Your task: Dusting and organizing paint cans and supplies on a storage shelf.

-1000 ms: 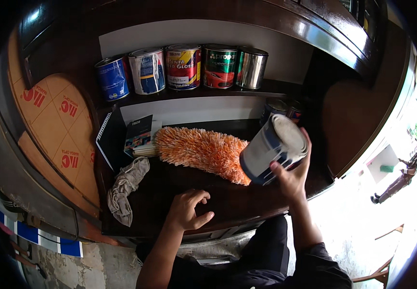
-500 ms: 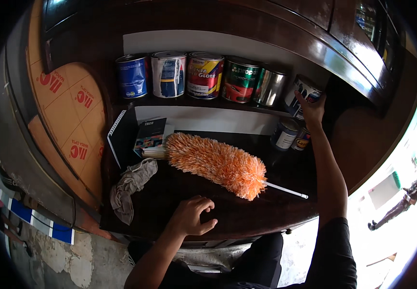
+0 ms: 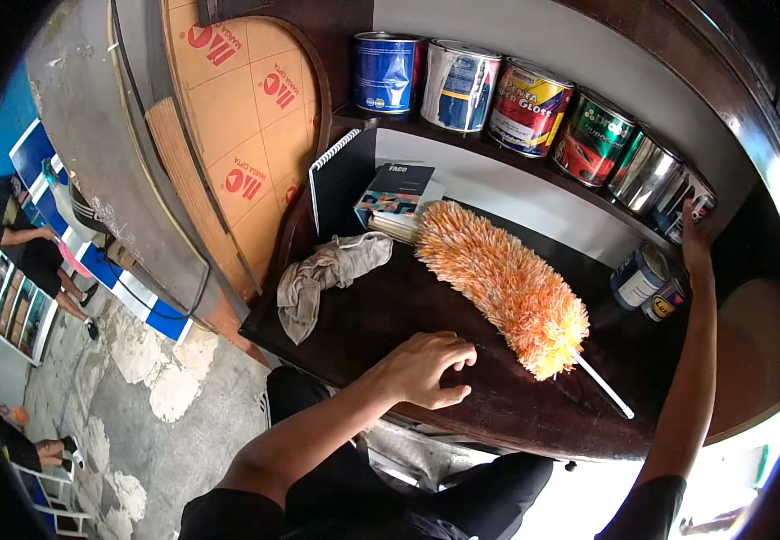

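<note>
My right hand [image 3: 697, 241] reaches up to the right end of the shelf, its fingers around the side of a paint can [image 3: 675, 200]. That can stands against a plain silver can [image 3: 644, 176] on its left. My left hand [image 3: 430, 369] hovers over the front of the dark desk, fingers apart and loosely curled, with nothing in it. Between the hands lies an orange-and-white fluffy duster [image 3: 507, 286], its white handle pointing to the near right. Below the shelf, two smaller cans [image 3: 639, 275] stand close to my right forearm.
Along the shelf stand a blue can [image 3: 384, 74], a white-and-blue can [image 3: 460, 87], a red-and-yellow can [image 3: 530, 108] and a green-and-red can [image 3: 593, 139]. A crumpled grey cloth [image 3: 322, 277], books [image 3: 395, 193] and a spiral notebook [image 3: 340, 184] sit at left. People [image 3: 25, 236] are farther left.
The view has swung to the left and tilted. The can in my right hand, tilted and apart earlier, is now up against the silver can. My left hand stays over the desk.
</note>
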`<state>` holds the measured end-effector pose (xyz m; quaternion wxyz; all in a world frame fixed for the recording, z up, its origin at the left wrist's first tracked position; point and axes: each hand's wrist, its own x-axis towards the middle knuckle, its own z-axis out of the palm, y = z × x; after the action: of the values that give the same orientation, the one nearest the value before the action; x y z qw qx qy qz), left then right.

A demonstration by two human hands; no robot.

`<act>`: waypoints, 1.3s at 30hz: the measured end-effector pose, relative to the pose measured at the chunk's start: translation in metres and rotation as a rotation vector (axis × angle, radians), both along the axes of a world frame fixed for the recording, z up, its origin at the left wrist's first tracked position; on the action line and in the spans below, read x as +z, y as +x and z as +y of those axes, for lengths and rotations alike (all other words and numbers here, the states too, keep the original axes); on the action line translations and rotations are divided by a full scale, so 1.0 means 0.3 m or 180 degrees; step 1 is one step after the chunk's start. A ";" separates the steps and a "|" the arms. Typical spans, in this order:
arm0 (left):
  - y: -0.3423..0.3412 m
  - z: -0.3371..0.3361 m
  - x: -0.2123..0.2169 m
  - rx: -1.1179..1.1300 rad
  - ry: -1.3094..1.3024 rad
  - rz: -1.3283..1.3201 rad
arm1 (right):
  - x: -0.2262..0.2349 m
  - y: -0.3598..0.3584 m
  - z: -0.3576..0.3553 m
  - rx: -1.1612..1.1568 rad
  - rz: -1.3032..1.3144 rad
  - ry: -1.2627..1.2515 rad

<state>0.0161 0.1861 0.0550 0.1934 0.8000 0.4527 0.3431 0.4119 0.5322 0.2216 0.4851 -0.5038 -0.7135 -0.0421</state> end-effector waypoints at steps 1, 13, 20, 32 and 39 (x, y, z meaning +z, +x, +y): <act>-0.003 -0.004 0.004 0.0035 0.0010 -0.0035 | -0.011 -0.027 -0.070 0.0178 0.0098 -0.0347; -0.004 -0.003 -0.013 0.0201 0.0317 -0.0239 | -0.445 -0.220 -1.068 0.0086 -0.1266 -0.1366; -0.068 0.066 -0.029 0.0765 0.0752 -0.0519 | -0.492 -0.063 -1.163 0.0060 -0.1313 -0.1746; -0.279 0.497 0.228 0.3267 -0.1444 0.2286 | -1.006 0.236 -1.541 -0.0532 0.0047 -0.1203; -0.308 0.547 0.188 0.3139 -0.1342 0.2554 | -1.034 0.195 -1.525 0.0037 0.0999 -0.2059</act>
<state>-0.0764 0.3502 0.1115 -0.0172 0.5100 0.8595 -0.0286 0.4703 0.0749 -0.0886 0.4044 -0.6275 -0.6096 0.2665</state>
